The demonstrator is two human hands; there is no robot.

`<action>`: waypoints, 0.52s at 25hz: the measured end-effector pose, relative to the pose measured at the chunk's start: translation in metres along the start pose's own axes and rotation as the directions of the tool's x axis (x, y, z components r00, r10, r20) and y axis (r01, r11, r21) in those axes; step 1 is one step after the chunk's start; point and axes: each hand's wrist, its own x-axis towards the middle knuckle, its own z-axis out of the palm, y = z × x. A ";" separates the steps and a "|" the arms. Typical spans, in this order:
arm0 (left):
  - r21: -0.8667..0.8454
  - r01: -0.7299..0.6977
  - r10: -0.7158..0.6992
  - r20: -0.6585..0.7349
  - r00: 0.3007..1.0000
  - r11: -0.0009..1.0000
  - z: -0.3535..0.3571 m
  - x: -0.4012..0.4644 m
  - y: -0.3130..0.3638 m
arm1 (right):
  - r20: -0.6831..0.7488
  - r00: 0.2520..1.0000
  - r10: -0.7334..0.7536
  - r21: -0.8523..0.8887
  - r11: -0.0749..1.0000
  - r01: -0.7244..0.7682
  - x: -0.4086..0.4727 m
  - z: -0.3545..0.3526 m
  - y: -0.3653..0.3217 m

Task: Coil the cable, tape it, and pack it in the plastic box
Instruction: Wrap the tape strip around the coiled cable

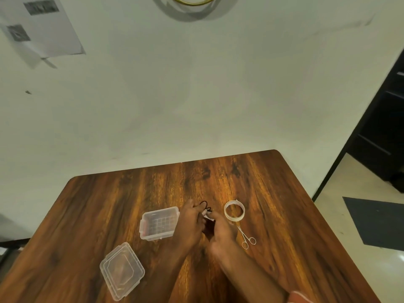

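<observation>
Both hands, left hand (191,224) and right hand (220,234), clamp the black cable (206,209) mid-table, between the open plastic box (159,223) and the tape roll (234,210). Bare wooden table (218,178) stretches beyond to its far edge; the lid (122,271) lies nearer the left edge.

A wooden worktop (109,215) stands against a pale wall (196,95) (paper sheets (43,25) stuck high on it), a dark mat (376,221) on the floor beside.
</observation>
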 end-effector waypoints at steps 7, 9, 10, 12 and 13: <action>0.007 -0.072 0.073 -0.145 0.987 0.997 -0.015 -0.004 0.003 | 0.066 0.996 0.056 0.076 0.995 -0.061 -0.008 0.003 -0.002; 0.090 -0.125 0.129 -0.047 0.990 0.988 -0.018 -0.004 0.002 | 0.101 0.994 0.041 0.094 0.994 -0.051 -0.009 0.002 -0.001; 0.115 -0.149 0.151 -0.006 0.989 0.982 -0.021 -0.004 0.002 | 0.131 0.991 0.028 0.105 0.994 -0.042 -0.010 0.002 0.000; 0.113 -0.191 0.185 0.058 0.981 0.975 -0.025 -0.003 -0.001 | 0.205 0.979 -0.008 0.115 0.993 -0.016 -0.015 0.000 -0.002; 0.098 -0.201 0.194 0.079 0.978 0.975 -0.028 -0.002 -0.001 | 0.235 0.972 -0.031 0.091 0.996 0.010 -0.016 0.000 -0.002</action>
